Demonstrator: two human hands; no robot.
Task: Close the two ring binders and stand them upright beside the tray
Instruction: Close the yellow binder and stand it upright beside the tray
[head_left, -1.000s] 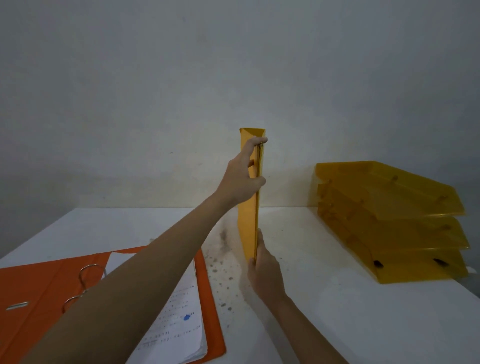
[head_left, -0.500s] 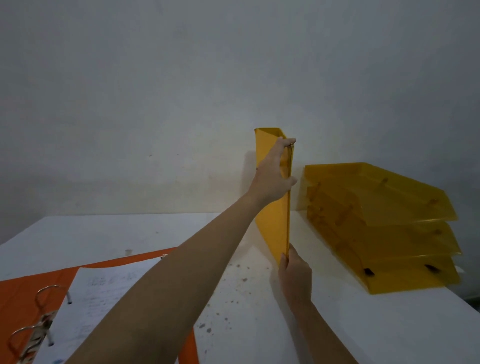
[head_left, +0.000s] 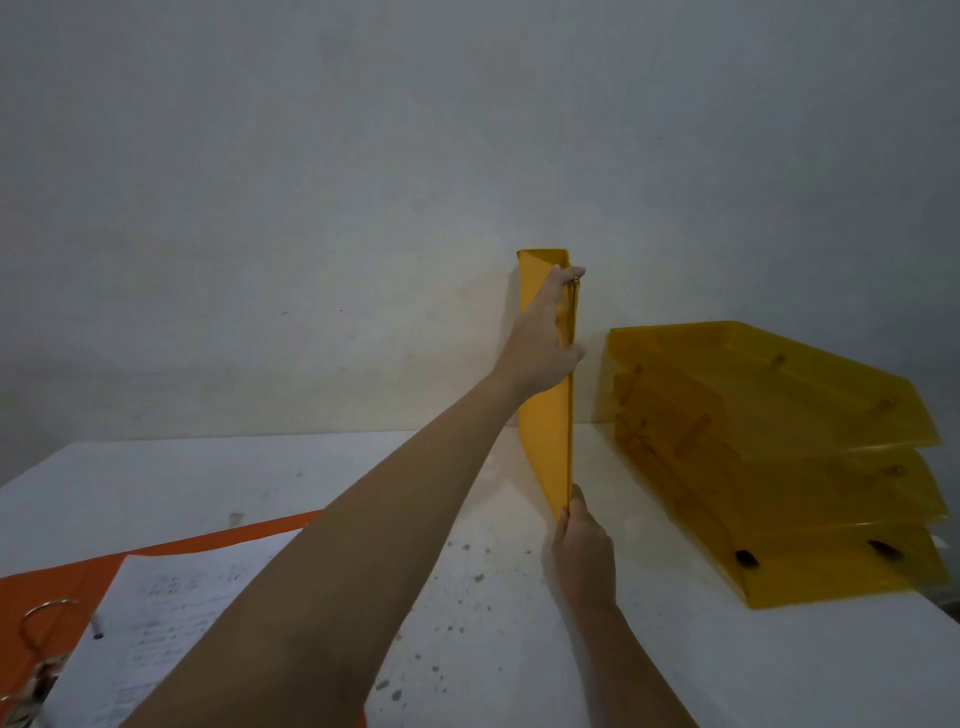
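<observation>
A closed yellow ring binder (head_left: 550, 441) stands upright on the white table, its open edge facing me, just left of the yellow stacked tray (head_left: 769, 447). My left hand (head_left: 545, 343) grips the binder's upper front edge. My right hand (head_left: 582, 551) pinches the lower front corner at the table. A narrow gap separates the binder from the tray. At the lower left an orange ring binder (head_left: 47, 587) lies open and flat, with its metal rings (head_left: 41, 623) up and white printed sheets (head_left: 171, 623) on it. My left forearm covers part of it.
The white table (head_left: 156, 478) is speckled with dark spots in front of the yellow binder. A plain grey wall (head_left: 363, 208) rises directly behind the binder and tray. The table's right edge runs near the tray's front corner.
Both hands have carried the upright yellow binder to the right and farther back, from mid-table to close beside the tray. The orange binder has stayed put.
</observation>
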